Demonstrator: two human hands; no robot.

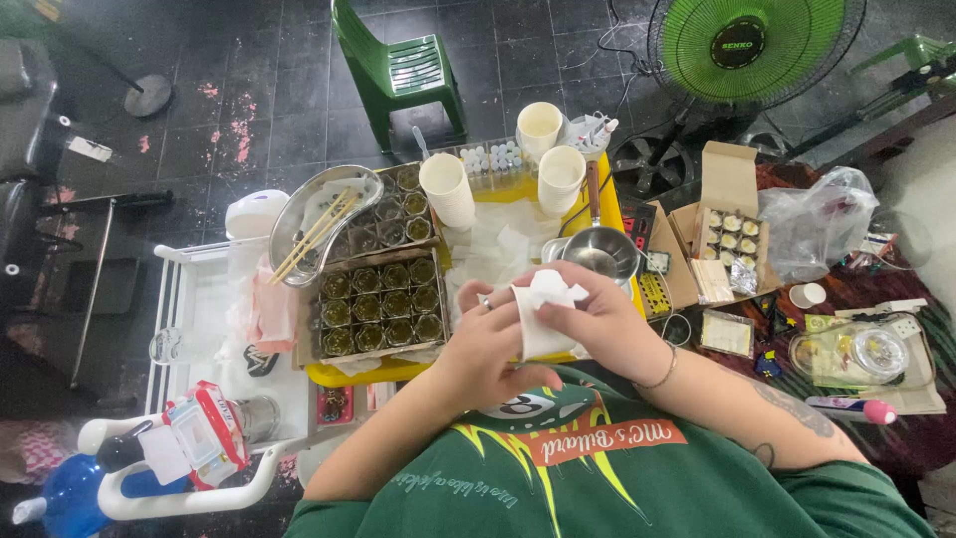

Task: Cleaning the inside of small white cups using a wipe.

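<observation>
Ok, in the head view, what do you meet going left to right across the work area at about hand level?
White cart rail → metal dish with wooden sticks → tray of small dark-filled cups → left hand → white paper piece → right hand → open cardboard box → clear plastic bag.

Your hands meet in front of your chest, bare forearms angled inward. Your left hand (pixel 485 344) is cupped, fingers curled; your right hand (pixel 596 317) closes over it, pinching.
</observation>
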